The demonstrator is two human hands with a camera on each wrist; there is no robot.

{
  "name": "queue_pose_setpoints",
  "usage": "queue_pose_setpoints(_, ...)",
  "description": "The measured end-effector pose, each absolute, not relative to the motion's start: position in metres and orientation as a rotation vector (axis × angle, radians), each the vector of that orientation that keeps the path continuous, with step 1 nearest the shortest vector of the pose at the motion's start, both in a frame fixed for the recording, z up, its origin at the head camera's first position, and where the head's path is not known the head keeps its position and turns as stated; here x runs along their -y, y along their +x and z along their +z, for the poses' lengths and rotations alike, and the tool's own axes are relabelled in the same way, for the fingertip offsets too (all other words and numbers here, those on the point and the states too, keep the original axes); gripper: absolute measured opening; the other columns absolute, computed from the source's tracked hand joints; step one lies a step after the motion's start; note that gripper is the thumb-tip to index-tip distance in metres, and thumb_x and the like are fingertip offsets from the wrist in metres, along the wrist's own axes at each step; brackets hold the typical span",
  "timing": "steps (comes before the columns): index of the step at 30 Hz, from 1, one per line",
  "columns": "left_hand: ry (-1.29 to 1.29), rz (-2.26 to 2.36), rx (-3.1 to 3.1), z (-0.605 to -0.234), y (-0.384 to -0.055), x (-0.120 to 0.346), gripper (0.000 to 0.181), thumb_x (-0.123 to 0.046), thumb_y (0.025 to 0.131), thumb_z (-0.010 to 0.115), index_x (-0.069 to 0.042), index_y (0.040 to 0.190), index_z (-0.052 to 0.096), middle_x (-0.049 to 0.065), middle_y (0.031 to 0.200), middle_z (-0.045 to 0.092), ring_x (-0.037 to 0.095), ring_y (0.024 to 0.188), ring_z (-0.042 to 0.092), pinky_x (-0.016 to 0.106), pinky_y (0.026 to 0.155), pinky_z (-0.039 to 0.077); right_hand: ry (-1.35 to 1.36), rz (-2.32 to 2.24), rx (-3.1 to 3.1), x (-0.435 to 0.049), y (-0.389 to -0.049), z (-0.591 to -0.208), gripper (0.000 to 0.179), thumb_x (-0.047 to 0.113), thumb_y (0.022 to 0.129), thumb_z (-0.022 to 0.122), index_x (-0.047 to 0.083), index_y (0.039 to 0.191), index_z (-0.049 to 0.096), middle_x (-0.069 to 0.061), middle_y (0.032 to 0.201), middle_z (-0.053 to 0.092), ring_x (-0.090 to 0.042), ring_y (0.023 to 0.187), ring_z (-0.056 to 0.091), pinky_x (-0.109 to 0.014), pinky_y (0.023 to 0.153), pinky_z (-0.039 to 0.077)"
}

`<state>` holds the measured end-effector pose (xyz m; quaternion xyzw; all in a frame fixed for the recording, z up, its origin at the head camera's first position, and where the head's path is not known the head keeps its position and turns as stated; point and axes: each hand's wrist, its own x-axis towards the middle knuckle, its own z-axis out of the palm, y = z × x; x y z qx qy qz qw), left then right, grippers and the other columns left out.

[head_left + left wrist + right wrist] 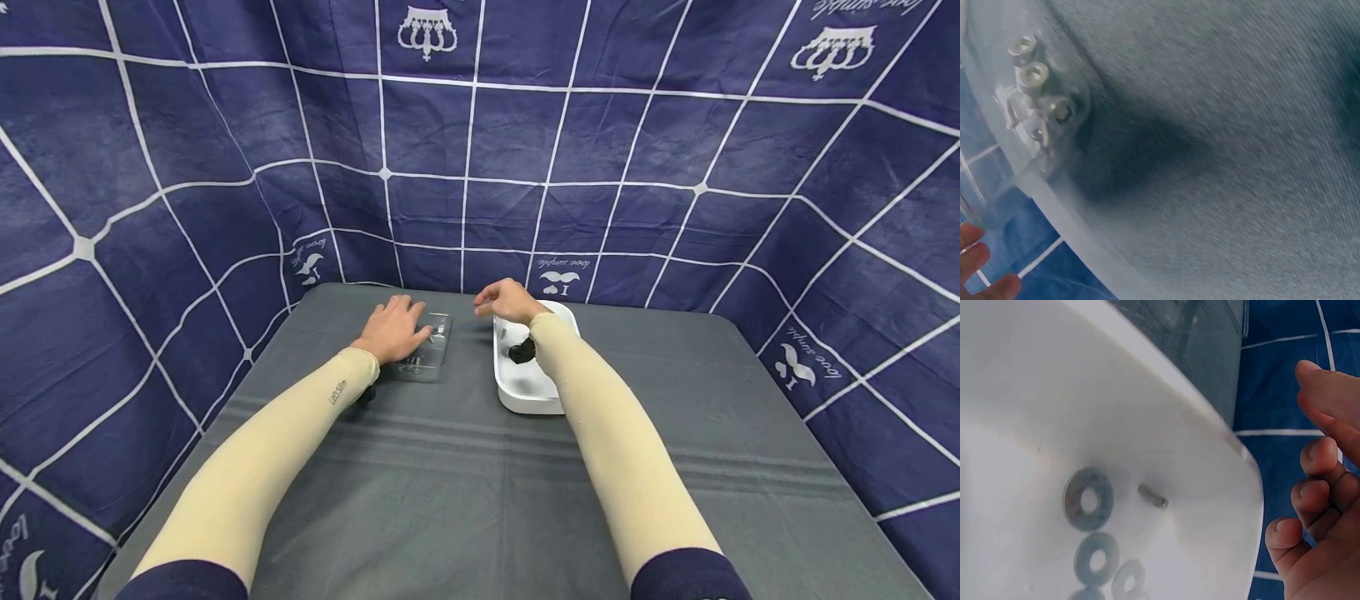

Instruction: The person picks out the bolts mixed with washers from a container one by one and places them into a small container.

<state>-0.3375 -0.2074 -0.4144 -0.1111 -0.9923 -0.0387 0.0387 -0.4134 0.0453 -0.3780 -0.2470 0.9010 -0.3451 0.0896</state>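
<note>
In the head view my left hand (393, 330) lies spread over the left side of a clear plastic compartment tray (429, 369). Several socket-head screws (1034, 76) sit together in one compartment of it in the left wrist view. My right hand (510, 302) is over the far left rim of a white tray (528, 406), with fingers loosely bent and nothing visible between them. Inside this white tray lie several flat washers (1089, 499) and one small metal pin or screw (1153, 496). Whether the left fingers touch the clear tray cannot be made out.
Both trays stand on a table with a grey cloth (450, 492), the clear one left of the white one. A blue curtain (510, 133) with white lines encloses the table's back and sides.
</note>
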Motion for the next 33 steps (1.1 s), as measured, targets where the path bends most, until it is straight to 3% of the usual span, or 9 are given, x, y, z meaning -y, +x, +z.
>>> queue_pose_setpoints(13, -0.377, -0.142, 3.046, -0.412, -0.344, 0.185, 0.062, -0.049, 0.103, 0.045, -0.01, 0.152, 0.043, 0.019, 0.147, 0.044, 0.037, 0.14, 0.038, 0.06, 0.109, 0.035, -0.665, -1.064, -2.687, -0.072, -0.414, -0.382, 0.022, 0.018, 0.088, 0.076, 0.008, 0.107, 0.077, -0.006, 0.101, 0.073, -0.016, 0.093, 0.056, -0.028, 0.082, 0.046)
queue_pose_setpoints(24, -0.419, -0.162, 3.024, -0.412, -0.35, 0.161, 0.063, -0.05, 0.102, 0.045, -0.011, 0.151, 0.045, 0.018, 0.146, 0.045, 0.036, 0.14, 0.038, 0.058, 0.108, 0.037, -0.628, -1.077, -2.731, -0.098, -0.411, -0.385, 0.023, 0.017, 0.087, 0.075, 0.008, 0.108, 0.077, -0.001, 0.078, 0.055, -0.015, 0.078, 0.047, -0.027, 0.067, 0.039)
queue_pose_setpoints(33, -0.456, -0.172, 3.014, -0.412, -0.354, 0.143, 0.062, -0.05, 0.103, 0.045, -0.011, 0.151, 0.045, 0.017, 0.146, 0.045, 0.035, 0.14, 0.038, 0.057, 0.11, 0.036, -0.571, -1.107, -2.701, -0.117, -0.411, -0.39, 0.024, 0.016, 0.089, 0.075, 0.006, 0.111, 0.076, -0.003, 0.085, 0.057, -0.016, 0.079, 0.046, -0.027, 0.067, 0.039)
